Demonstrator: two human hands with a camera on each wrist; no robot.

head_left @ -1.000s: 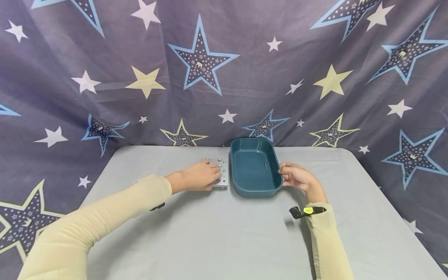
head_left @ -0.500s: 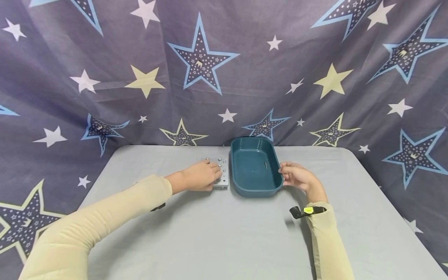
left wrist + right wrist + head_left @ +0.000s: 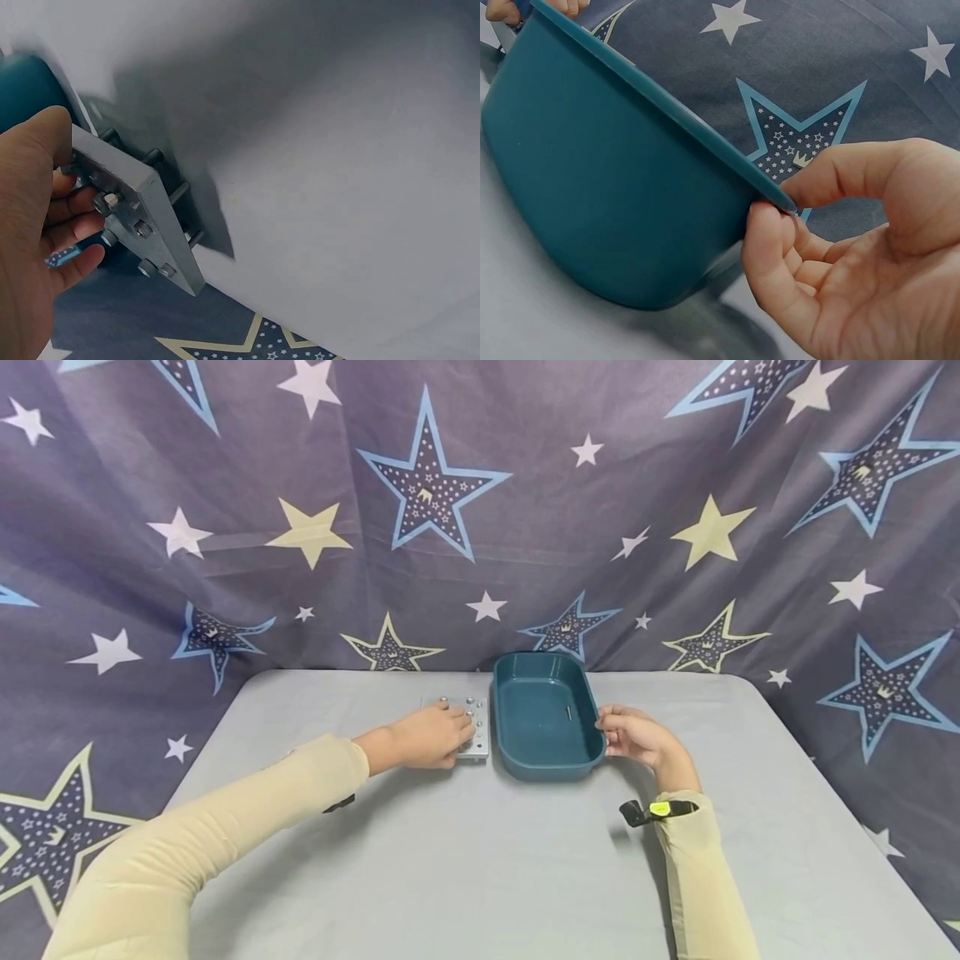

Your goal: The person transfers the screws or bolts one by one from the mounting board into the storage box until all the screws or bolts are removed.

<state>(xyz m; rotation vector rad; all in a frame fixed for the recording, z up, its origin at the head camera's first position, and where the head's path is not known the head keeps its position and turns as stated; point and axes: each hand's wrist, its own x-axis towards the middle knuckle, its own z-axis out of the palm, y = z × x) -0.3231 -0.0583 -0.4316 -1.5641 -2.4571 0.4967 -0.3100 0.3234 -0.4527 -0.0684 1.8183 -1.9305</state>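
Observation:
A silver metal plate (image 3: 481, 740) carries several bolts, whose threaded shanks stick out underneath in the left wrist view. My left hand (image 3: 431, 737) lies over its left part. In the left wrist view, thumb and index finger close around a small bolt (image 3: 69, 169) near the plate's edge; the other fingers curl loosely over the face. Right beside the plate stands a deep teal plastic tray (image 3: 551, 770). The thumb and fingers of my right hand (image 3: 637, 737) pinch the tray's right rim. One small loose screw (image 3: 569, 713) lies on the tray floor.
Both things sit near the back edge of a table covered in grey-white cloth (image 3: 525, 868). A dark star-patterned curtain (image 3: 540, 552) hangs just behind it. A black wrist camera mount (image 3: 636, 813) juts from the right sleeve.

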